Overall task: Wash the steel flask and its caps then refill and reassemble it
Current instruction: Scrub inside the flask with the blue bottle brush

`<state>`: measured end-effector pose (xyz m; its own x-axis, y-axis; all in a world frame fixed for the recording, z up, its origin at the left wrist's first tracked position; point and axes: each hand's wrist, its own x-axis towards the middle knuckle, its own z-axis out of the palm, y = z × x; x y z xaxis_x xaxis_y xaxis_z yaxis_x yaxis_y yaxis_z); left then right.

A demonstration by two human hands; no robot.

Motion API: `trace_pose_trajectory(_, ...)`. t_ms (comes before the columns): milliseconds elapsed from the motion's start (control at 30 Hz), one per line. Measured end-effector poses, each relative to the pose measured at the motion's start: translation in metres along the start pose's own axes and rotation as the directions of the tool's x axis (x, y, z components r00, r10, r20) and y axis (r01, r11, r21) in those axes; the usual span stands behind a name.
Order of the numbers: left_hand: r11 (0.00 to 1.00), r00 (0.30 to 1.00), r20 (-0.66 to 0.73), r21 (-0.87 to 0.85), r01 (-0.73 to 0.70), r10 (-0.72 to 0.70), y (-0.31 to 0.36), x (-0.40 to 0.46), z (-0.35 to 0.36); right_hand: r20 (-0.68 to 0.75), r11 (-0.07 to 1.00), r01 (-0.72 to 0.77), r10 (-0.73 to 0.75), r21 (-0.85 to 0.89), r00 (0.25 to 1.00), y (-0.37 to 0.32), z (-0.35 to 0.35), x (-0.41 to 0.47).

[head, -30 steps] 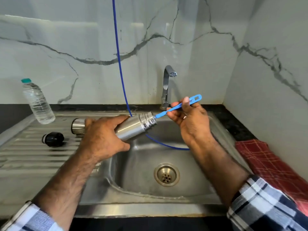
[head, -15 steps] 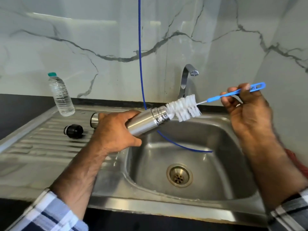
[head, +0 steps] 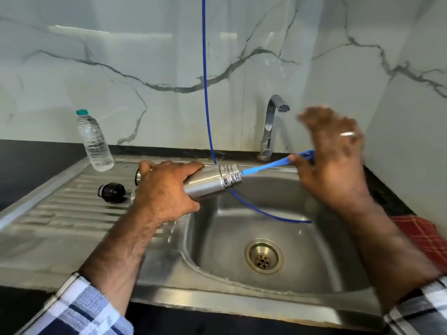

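Half a second back the white bristle head stood clear of the flask's mouth; now it has gone inside, and only the blue plastic handle of the bottle brush sticks out.

His left hand wraps round the body of the cylindrical brushed-steel flask, fingers curled firmly about it, holding it over the left edge of the stainless steel sink basin. The flask lies nearly level, its long axis running left to right, the threaded mouth pointing right and slightly up toward his right hand. That hand is blurred with motion. It has the far end of the handle, apparently pinched low near the thumb, while the other fingers rise loosely above; how tight the hold is I cannot tell.

So brush and flask share one line, and the right hand sits straight out from the mouth. I judge the next stroke must run along that axis, or the wire will bind on the neck.

Nothing but the drain shows in the basin, apart from a thin blue hose trailing into it. On the ribbed draining board lie the black inner cap and, mostly hidden behind his left hand, the steel outer cap. A clear plastic water bottle with a green lid stands at the back, capped and seemingly full.
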<state>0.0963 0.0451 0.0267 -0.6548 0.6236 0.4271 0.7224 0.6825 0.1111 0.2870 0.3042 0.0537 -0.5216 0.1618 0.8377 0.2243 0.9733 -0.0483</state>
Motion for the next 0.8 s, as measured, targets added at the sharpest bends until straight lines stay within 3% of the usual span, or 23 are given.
trace_pose_trajectory(33, 0.999, 0.999, -0.013, 0.035, -0.041, 0.042, -0.001, 0.0, 0.002, 0.152, 0.985, 0.134, -0.117, -0.11, 0.982, -0.006, 0.003, -0.002)
trace_pose_trajectory(67, 0.994, 0.997, -0.021, 0.08, -0.077, 0.079, -0.001, 0.0, 0.004, 0.363, 0.973, 0.19, -0.132, -0.129, 0.922, -0.016, 0.008, -0.004)
trace_pose_trajectory(133, 0.979, 0.991, -0.016, 0.157, -0.128, 0.132, -0.001, 0.0, 0.009, 0.714, 0.987, 0.141, -0.04, -0.083, 0.699, -0.039, 0.019, -0.011)
trace_pose_trajectory(167, 0.975, 0.989, -0.007, 0.169, -0.145, 0.148, 0.0, 0.001, 0.012, 0.776, 0.995, 0.093, -0.034, -0.031, 0.629, -0.046, 0.023, -0.015)
trace_pose_trajectory(300, 0.973, 0.984, -0.021, 0.152, -0.171, 0.176, 0.002, -0.001, 0.019, 0.803, 0.966, -0.193, -0.025, 0.173, 0.595, -0.041, 0.025, -0.015)
trace_pose_trajectory(333, 0.976, 0.985, -0.021, 0.141, -0.166, 0.171, 0.002, 0.0, 0.018, 0.786, 0.97, -0.185, -0.01, 0.158, 0.618, -0.04, 0.023, -0.013)
trace_pose_trajectory(433, 0.989, 0.993, -0.009, 0.09, -0.118, 0.119, 0.009, 0.002, 0.013, 0.624, 0.994, -0.087, 0.028, 0.064, 0.781, -0.038, 0.018, -0.006)
trace_pose_trajectory(567, 0.999, 0.999, 0.011, 0.009, -0.03, 0.03, -0.005, 0.001, 0.007, 0.521, 0.99, -0.141, 0.119, 0.003, 0.845, -0.013, 0.006, -0.003)
trace_pose_trajectory(667, 1.0, 0.998, -0.053, 0.002, 0.024, -0.023, -0.023, 0.001, 0.004, 0.498, 0.929, -0.336, 0.219, 0.157, 0.839, 0.024, -0.004, -0.01)
trace_pose_trajectory(733, 0.999, 0.998, -0.061, 0.042, 0.011, -0.008, -0.019, 0.001, 0.005, 0.54, 0.928, -0.334, 0.199, 0.164, 0.818, 0.036, 0.002, -0.015)
trace_pose_trajectory(800, 0.997, 0.999, -0.035, 0.077, 0.0, 0.003, -0.014, 0.001, 0.006, 0.645, 0.954, -0.275, 0.139, 0.115, 0.752, 0.035, 0.012, -0.019)
